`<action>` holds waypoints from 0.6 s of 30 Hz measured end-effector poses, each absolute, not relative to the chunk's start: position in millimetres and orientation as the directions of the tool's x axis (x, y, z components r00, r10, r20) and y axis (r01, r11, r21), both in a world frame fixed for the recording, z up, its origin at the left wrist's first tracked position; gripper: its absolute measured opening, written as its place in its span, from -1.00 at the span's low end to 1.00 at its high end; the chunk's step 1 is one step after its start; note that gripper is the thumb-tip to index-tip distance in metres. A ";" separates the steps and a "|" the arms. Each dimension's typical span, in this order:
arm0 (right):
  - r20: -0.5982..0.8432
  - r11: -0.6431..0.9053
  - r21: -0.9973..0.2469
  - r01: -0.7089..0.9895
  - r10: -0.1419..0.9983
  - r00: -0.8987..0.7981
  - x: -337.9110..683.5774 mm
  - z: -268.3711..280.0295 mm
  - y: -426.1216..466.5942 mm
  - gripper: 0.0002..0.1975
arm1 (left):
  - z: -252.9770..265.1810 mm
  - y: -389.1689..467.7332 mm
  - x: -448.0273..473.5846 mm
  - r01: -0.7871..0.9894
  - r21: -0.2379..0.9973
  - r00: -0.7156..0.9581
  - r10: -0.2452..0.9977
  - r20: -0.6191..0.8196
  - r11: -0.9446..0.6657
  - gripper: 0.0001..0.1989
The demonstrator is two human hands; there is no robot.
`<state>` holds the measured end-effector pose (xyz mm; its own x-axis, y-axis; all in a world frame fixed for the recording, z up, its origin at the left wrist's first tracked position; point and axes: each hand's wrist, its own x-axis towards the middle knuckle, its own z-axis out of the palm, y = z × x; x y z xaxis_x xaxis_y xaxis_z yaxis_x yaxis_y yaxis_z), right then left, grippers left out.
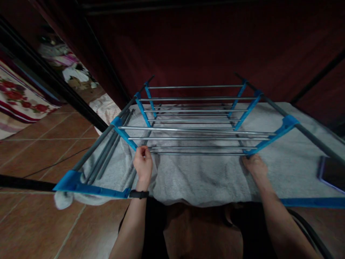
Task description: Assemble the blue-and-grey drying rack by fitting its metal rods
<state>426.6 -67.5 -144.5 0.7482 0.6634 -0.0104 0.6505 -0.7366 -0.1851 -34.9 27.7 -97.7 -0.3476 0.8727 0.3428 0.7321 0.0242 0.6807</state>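
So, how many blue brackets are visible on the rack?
8 blue brackets. Left side, far to near: first, second, third, fourth. Right side likewise: first, second, third, fourth, cut off by the picture's edge. Others may be hidden.

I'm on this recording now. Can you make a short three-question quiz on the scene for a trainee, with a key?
1. The left hand is at the lower end of a rack bracket. What colour is that bracket? A) red B) blue C) white
2. True or false: a black wristband is worn on the left wrist.
3. Which hand is nearer the dark phone-like device at the picture's edge?

Key: 1: B, blue. 2: True. 3: The right hand.
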 end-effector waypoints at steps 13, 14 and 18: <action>-0.153 -0.744 -0.162 0.648 0.668 0.728 426.4 -118.1 -65.4 -0.66 | -134.4 43.5 52.6 0.739 0.127 0.624 0.744 0.239 -0.661 -0.63; -0.151 -0.746 -0.159 0.646 0.665 0.731 427.4 -119.0 -65.4 -0.67 | -136.2 47.5 50.5 0.748 0.140 0.614 0.757 0.225 -0.649 -0.64; -0.149 -0.745 -0.157 0.648 0.667 0.730 429.3 -123.4 -65.2 -0.66 | -137.6 54.6 47.6 0.750 0.195 0.609 0.775 0.169 -0.632 -0.66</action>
